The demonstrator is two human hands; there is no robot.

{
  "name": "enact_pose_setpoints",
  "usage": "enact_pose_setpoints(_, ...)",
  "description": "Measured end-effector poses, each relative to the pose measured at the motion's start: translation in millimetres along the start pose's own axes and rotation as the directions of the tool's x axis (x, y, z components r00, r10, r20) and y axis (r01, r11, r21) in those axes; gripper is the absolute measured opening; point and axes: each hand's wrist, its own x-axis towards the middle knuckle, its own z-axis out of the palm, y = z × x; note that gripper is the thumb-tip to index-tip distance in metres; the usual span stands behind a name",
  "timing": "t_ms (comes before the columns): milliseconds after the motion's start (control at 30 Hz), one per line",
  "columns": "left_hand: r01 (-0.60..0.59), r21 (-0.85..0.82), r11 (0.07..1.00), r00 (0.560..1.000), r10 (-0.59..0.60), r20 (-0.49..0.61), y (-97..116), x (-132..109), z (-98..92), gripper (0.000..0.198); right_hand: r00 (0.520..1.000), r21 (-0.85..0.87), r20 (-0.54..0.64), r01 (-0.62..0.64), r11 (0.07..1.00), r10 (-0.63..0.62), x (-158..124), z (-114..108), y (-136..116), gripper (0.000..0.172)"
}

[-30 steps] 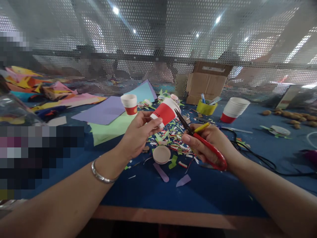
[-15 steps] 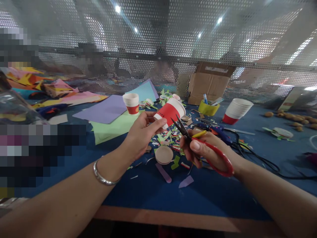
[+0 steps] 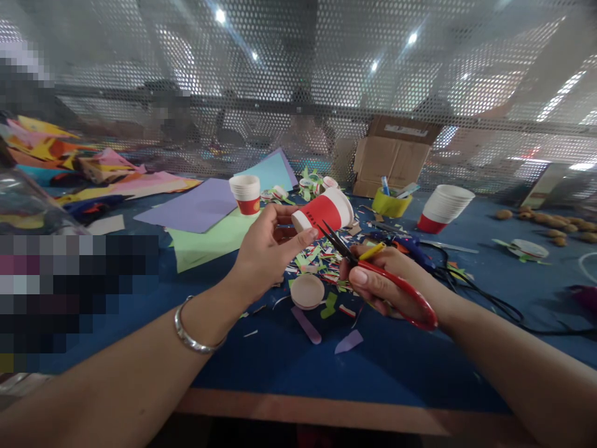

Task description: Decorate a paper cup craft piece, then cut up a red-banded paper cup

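My left hand (image 3: 263, 249) grips a red and white paper cup (image 3: 324, 211) by its base, tipped on its side with the rim facing right. My right hand (image 3: 387, 280) holds red-handled scissors (image 3: 373, 264), whose dark blades point up and left and touch the cup's lower side near the base. Below the cup a heap of paper scraps (image 3: 321, 258) covers the blue table (image 3: 289, 354). A cut-off cup bottom (image 3: 306, 290) lies face up just under my hands. A silver bangle (image 3: 191, 333) circles my left wrist.
Coloured paper sheets (image 3: 200, 208) lie at the back left beside a small cup stack (image 3: 245, 194). A taller cup stack (image 3: 443, 206), a yellow tape roll with pens (image 3: 390, 200) and a cardboard box (image 3: 392, 155) stand at the back right. Black cable (image 3: 485, 295) runs right. Perforated screen behind.
The scissor blades have moved left and in against the cup's lower side. My left hand has tilted the cup flatter, its rim now facing more to the right.
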Motion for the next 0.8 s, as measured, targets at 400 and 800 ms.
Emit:
enact_pose_setpoints(400, -0.083, 0.119, 0.989, 0.996, 0.086, -0.022, 3.0, -2.0, -1.3, 0.046, 1.000, 0.008, -0.013, -0.028, 1.000, 0.028, 0.2, 0.2, 1.0, 0.063)
enact_pose_setpoints(800, -0.164, 0.303, 0.939, 0.986, 0.169, 0.011, 1.9, -6.7, -4.8, 0.046, 1.000, -0.046, -0.012, -0.010, 0.999, 0.009, -0.5, 6.2, 7.4, 0.066)
